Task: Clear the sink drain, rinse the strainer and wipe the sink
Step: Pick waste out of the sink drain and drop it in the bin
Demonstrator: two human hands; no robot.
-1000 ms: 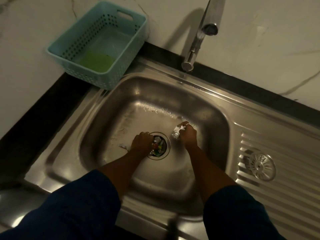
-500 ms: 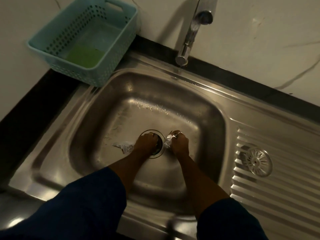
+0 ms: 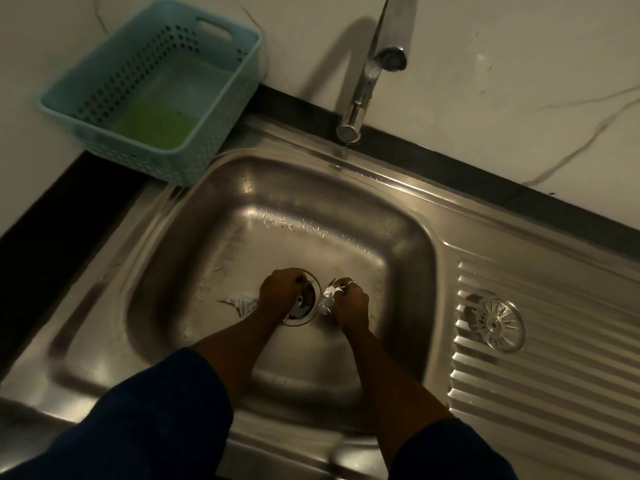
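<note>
Left hand (image 3: 280, 292) has shifted right since a second ago. It now sits on top of the drain (image 3: 306, 308) and covers the coloured bits seen there earlier. Right hand (image 3: 351, 303) has closed in to the drain's right rim.

- Left fingers (image 3: 298, 279) are curled down into the drain opening. Cannot tell whether they're gripping anything, since the tips are hidden.
- Right fingers are clenched around a crumpled scrap (image 3: 328, 299), white and shiny, held just beside the drain rim. There's a ring on one finger.
- A flat scrap (image 3: 242, 303) lies on the sink (image 3: 242, 209) floor, touching the left side of the left hand.
- The sink floor is wet, with streaks and droplets toward the back wall.
- The strainer (image 3: 498, 323) is out of the drain. It lies on the ribbed drainboard (image 3: 554, 393) right of the basin, well apart from both hands.
- The tap (image 3: 360, 95) is at the back, with its spout end over the rear rim.
- A teal basket (image 3: 239, 81) is at back left on the black counter (image 3: 52, 216), its corner overhanging the sink edge. Something green (image 3: 156, 128) lies inside, too dim to identify.
- Both forearms are bare, with dark blue sleeves at the frame bottom.
</note>
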